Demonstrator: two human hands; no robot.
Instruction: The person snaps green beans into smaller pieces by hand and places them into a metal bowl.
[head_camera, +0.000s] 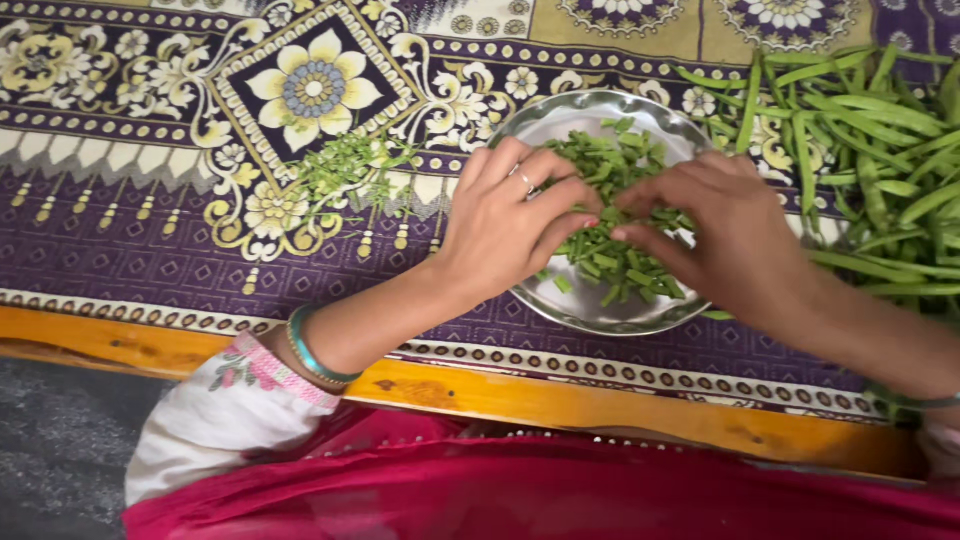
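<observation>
Together, both hands met over a round steel plate (560, 300) that sat on a purple and gold patterned cloth (150, 230). The left hand (510, 215), with a ring on one finger and green bangles (315, 350) on the wrist, reached in from seven o'clock; the right hand (725, 235) reached in from four o'clock. Their fingertips pinched toward each other at the plate's centre, seemingly gripping a single short bean piece (606, 207) between them, though the piece itself was mostly hidden by the fingers, so I could not tell its exact length. Its long axis appeared to run from nine o'clock to three o'clock, bridging the two hands, with each hand equally close to it.

Under the fingers lay a heap of cut bean pieces (610, 265), filling the middle of the plate. A pile of whole long green beans (880, 150) lay on the cloth at three o'clock from the plate, just beside the right hand and well apart from the left. A small heap of trimmed ends and strings (345, 170) sat at ten o'clock from the plate, nearer the left hand. At six o'clock ran the cloth's orange border (560, 400) and the person's red garment (550, 490).
</observation>
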